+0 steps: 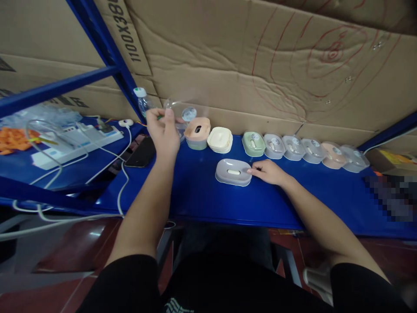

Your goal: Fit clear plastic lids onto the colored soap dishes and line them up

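Raised at the left of the table, my left hand (163, 129) pinches a clear plastic lid (177, 105) with a round label (189, 114). My right hand (267, 171) rests on the table, its thumb and fingers closed on the right edge of a grey oval dish (233, 172) with a white piece in its middle. Behind the dish stand a stack of cream trays (220, 138) and a stack with peach pieces on top (197, 130). A green box (253, 144) with a label is beyond my right hand.
A row of lidded boxes (294, 148) runs along the cardboard wall (228, 65). At the left are a bottle (143, 101), a black phone (141, 153), white cables, a power strip (74, 145) and orange pieces (14, 139). Blue shelf posts stand at both sides.
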`<state>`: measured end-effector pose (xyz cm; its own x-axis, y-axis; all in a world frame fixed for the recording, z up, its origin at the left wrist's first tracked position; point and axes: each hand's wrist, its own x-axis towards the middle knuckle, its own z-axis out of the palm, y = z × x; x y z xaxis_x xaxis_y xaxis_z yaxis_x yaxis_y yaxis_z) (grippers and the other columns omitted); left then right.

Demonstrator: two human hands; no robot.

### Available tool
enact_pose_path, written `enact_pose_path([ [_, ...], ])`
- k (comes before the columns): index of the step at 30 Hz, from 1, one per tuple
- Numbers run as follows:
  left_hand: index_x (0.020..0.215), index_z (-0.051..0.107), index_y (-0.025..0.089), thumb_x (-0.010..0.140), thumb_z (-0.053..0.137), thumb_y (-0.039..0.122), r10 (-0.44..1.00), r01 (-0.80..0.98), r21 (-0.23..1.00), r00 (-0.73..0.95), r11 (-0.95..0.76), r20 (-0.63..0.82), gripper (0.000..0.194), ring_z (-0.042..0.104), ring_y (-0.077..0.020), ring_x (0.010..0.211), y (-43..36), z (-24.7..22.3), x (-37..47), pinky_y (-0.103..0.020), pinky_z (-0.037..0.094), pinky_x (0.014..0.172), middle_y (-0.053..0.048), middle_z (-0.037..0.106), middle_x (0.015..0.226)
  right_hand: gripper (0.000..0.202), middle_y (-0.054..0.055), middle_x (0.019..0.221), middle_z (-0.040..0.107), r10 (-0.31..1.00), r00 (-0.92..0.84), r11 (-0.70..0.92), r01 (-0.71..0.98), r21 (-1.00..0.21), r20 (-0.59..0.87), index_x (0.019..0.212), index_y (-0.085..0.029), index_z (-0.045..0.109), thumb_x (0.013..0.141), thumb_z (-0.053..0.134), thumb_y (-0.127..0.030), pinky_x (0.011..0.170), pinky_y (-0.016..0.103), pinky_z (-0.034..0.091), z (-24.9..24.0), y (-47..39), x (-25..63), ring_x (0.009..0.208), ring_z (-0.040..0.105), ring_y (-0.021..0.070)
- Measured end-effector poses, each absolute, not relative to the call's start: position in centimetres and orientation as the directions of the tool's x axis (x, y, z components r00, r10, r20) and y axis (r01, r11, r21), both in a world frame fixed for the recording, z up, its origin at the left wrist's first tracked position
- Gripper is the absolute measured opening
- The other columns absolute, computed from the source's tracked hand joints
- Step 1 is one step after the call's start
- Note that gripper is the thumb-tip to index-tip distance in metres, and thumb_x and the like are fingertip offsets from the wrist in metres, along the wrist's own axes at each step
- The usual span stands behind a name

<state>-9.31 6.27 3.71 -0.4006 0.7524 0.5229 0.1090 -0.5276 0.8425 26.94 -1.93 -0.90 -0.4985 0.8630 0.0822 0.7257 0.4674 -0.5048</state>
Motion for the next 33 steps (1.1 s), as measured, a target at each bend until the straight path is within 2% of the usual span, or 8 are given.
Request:
enact_pose_path([
  [2,0.096,0.041,0.027,0.107,0.049,0.057,0.822,-0.056,0.874,-0.375,-0.483,0.43,0.033,0.042,-0.0095,0.044,5.7,3.6,-7.3,-0.025,0.032,0.049,0.008,0.055,0.061,0.054,0.001,0.065,0.064,0.88,-0.437,0.462,0.703,-0.54,0.184,0.076,-0.021,0.067,0.097,0.057,-0.07,0.061,0.03,0.038,-0.7,-2.1,26.9,0.059,0.055,0.0147],
  [4,0.092,0.047,0.026,0.099,0.058,0.064,0.911,-0.095,0.918,-0.197,-0.386,0.363,0.041,0.049,-0.0109,0.045,4.7,3.0,-5.2,-0.025,0.035,0.048,0.008,0.053,0.055,0.052,0.002,0.07,0.068,0.888,-0.367,0.459,0.65,-0.606,0.279,0.093,-0.021,0.072,0.093,0.061,-0.072,0.062,0.031,0.042,-0.6,-2.3,27.0,0.061,0.057,0.016],
  [7,0.09,0.053,0.024,0.097,0.062,0.063,0.966,-0.012,0.97,0.086,-0.242,0.242,0.04,0.051,-0.0116,0.046,3.0,1.7,-2.5,-0.025,0.039,0.05,0.005,0.055,0.052,0.06,0.002,0.074,0.068,0.878,-0.316,0.478,0.559,-0.678,0.359,0.108,-0.021,0.071,0.088,0.063,-0.077,0.063,0.032,0.046,-0.3,-2.7,26.9,0.062,0.058,0.0174],
  [10,0.098,0.059,0.023,0.103,0.051,0.055,0.962,0.146,0.972,0.229,-0.184,0.148,0.033,0.054,-0.0131,0.05,1.6,0.7,-1.0,-0.027,0.044,0.055,0.004,0.058,0.054,0.059,0.001,0.071,0.066,0.889,-0.292,0.458,0.563,-0.688,0.353,0.099,-0.022,0.069,0.089,0.059,-0.08,0.061,0.033,0.044,0.0,-3.0,26.7,0.061,0.056,0.0179],
  [14,0.112,0.07,0.021,0.106,0.039,0.05,0.942,0.483,0.816,0.26,-0.318,0.214,0.043,0.065,-0.0195,0.068,0.9,0.7,-1.0,-0.033,0.049,0.071,-0.002,0.067,0.065,0.056,0.003,0.069,0.069,0.907,-0.334,0.414,0.59,-0.693,0.257,0.08,-0.022,0.063,0.094,0.055,-0.076,0.063,0.032,0.045,0.1,-3.2,26.2,0.063,0.06,0.0187],
  [18,0.114,0.076,0.024,0.105,0.035,0.058,0.934,0.71,0.61,0.314,-0.352,0.172,0.053,0.071,-0.0248,0.093,0.6,1.4,-1.5,-0.036,0.049,0.08,-0.007,0.079,0.094,0.063,0.002,0.06,0.065,0.916,-0.357,0.379,0.619,-0.688,0.183,0.065,-0.022,0.057,0.097,0.048,-0.076,0.061,0.03,0.042,0.0,-3.0,25.8,0.057,0.057,0.0159],
  [24,0.108,0.074,0.021,0.102,0.032,0.069,0.938,0.836,0.439,0.344,-0.33,0.048,0.064,0.071,-0.0323,0.103,0.0,1.5,-1.1,-0.042,0.05,0.088,-0.014,0.078,0.105,0.069,0.002,0.058,0.062,0.938,-0.333,0.31,0.672,-0.672,0.1,0.061,-0.022,0.053,0.097,0.041,-0.08,0.062,0.03,0.041,-0.2,-2.6,25.9,0.058,0.056,0.0158],
  [33,0.12,0.07,0.021,0.1,0.038,0.062,0.934,0.86,0.391,0.357,-0.328,-0.002,0.055,0.071,-0.0358,0.106,-0.8,3.0,-1.6,-0.045,0.051,0.087,-0.015,0.078,0.112,0.067,0.0,0.057,0.06,0.946,-0.313,0.272,0.642,-0.717,0.079,0.064,-0.022,0.053,0.096,0.045,-0.08,0.061,0.029,0.041,-1.2,-2.1,25.6,0.055,0.054,0.0142],
])
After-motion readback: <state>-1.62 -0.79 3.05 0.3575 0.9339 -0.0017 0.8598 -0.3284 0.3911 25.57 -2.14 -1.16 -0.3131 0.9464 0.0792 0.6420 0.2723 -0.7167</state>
